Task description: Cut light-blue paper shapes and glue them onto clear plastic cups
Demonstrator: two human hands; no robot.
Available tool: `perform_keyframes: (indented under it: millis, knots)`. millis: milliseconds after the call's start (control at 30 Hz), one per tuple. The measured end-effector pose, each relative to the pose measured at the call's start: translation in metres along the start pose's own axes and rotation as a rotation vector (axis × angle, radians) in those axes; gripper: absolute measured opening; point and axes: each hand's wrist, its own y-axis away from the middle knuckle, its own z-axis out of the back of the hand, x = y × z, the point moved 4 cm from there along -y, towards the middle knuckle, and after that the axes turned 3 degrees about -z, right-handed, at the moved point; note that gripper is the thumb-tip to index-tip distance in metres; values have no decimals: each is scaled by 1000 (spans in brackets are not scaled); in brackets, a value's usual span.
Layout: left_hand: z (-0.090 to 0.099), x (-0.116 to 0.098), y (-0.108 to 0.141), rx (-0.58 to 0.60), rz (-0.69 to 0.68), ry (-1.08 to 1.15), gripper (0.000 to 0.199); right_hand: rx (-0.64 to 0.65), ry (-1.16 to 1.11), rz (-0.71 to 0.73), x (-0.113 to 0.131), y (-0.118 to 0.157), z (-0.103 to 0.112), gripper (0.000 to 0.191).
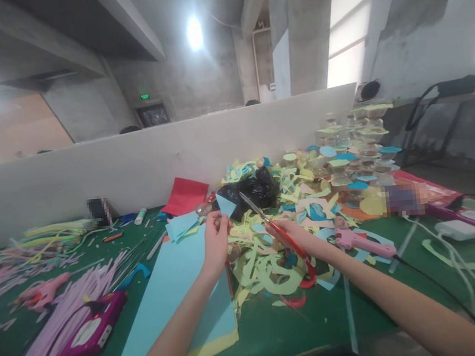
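Observation:
A small light-blue piece of paper (227,206) is pinched in the raised fingers of my left hand (218,237), above the blue sheets. My right hand (287,236) holds red-handled scissors (297,246), whose blades point up and left towards the paper without touching it. Large light-blue sheets (181,295) lie on yellow ones under my left forearm. Smaller blue pieces (182,226) rest at their far end. Below and between both hands spreads a heap of yellow-green paper scraps (278,272). A black plastic bag (259,186) lies just beyond the hands.
On the green table (277,331), pink strips (78,311), a purple power strip (90,326) and a pink glue gun (42,292) lie left. Another pink glue gun (363,243) and cables are right. Stacked cups with paper discs (344,156) stand back right before a white partition (135,165).

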Motion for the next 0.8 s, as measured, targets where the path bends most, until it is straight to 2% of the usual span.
perform_keyframes:
  millis: [200, 400, 567, 800]
  knots:
    - [-5, 0, 0, 45, -62, -30, 15, 84, 87, -19, -4, 6, -8, 46]
    - [-9, -2, 3, 75, -36, 25, 22, 138, 153, -13, -4, 9, -11, 45]
    - [-12, 0, 7, 111, -6, 69, 23, 124, 159, 14, 0, 9, -10, 45]
    - [-10, -2, 7, 92, -5, 93, 24, 131, 155, -12, 3, 9, -11, 47]
